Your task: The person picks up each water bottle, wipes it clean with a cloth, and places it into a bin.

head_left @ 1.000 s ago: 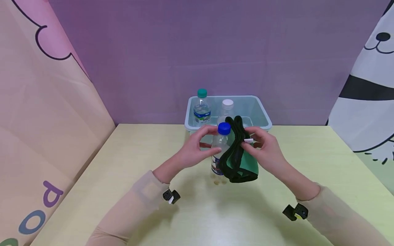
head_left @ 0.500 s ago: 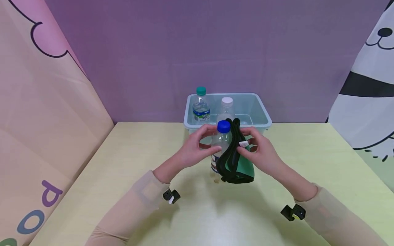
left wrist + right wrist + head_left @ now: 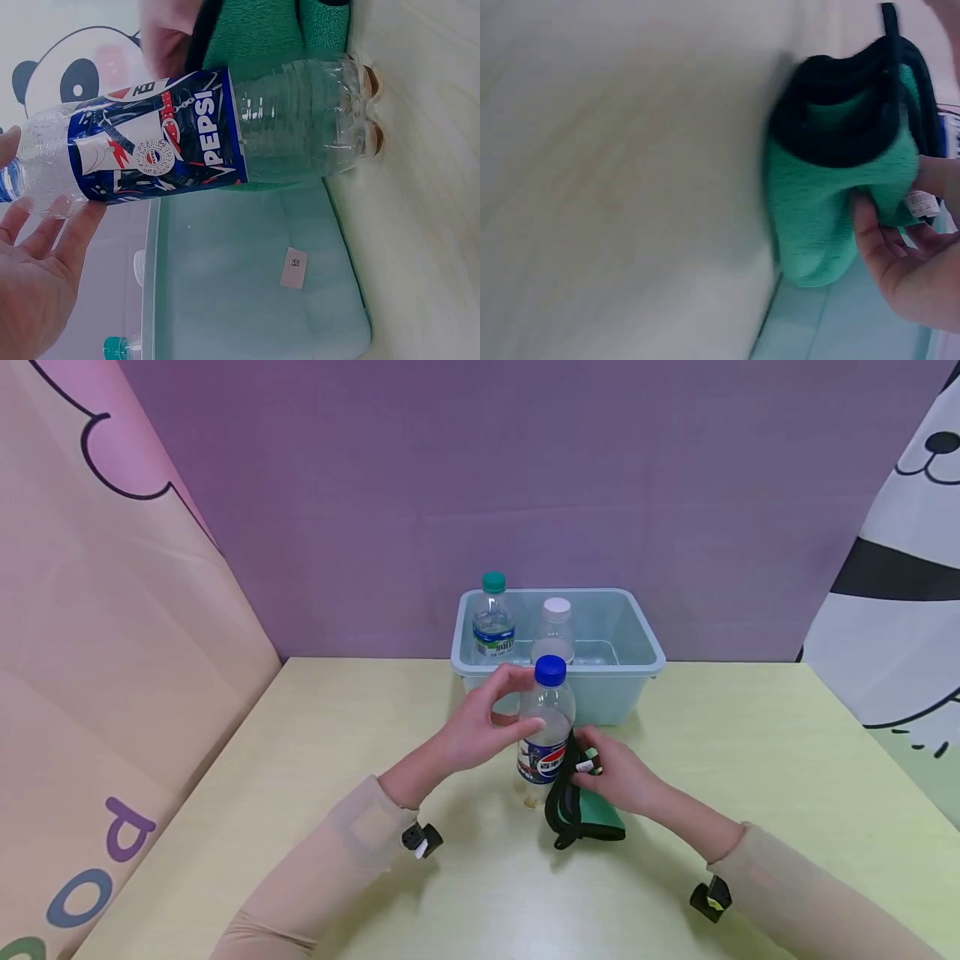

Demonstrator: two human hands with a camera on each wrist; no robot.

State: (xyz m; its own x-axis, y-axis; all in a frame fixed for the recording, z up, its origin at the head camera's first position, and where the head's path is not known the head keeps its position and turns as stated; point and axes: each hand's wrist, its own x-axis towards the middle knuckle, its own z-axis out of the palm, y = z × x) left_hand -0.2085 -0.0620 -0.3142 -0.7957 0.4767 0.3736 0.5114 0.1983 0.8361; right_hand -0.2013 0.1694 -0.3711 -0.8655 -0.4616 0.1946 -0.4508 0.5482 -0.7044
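A clear plastic Pepsi bottle [image 3: 546, 718] with a blue cap stands upright on the table. My left hand [image 3: 480, 722] holds it around the neck and shoulder, thumb on the near side; the left wrist view shows the fingertips against the bottle [image 3: 165, 142]. Just right of the bottle's lower half, my right hand [image 3: 618, 774] pinches a folded green cloth [image 3: 598, 814] with black edging and a small white tag. In the right wrist view the cloth [image 3: 817, 210] bunches between thumb and fingers, close over the tabletop.
Behind the hands is a light blue plastic bin [image 3: 611, 697]. Inside it stand a green-capped bottle [image 3: 493, 618] at left and a white-capped bottle [image 3: 555, 633] beside it. A purple backdrop [image 3: 375, 527] rises behind the table [image 3: 360, 710].
My right hand has lowered the folded cloth from beside the bottle's upper part to beside its base, uncovering the Pepsi label. The left hand keeps its hold on the bottle.
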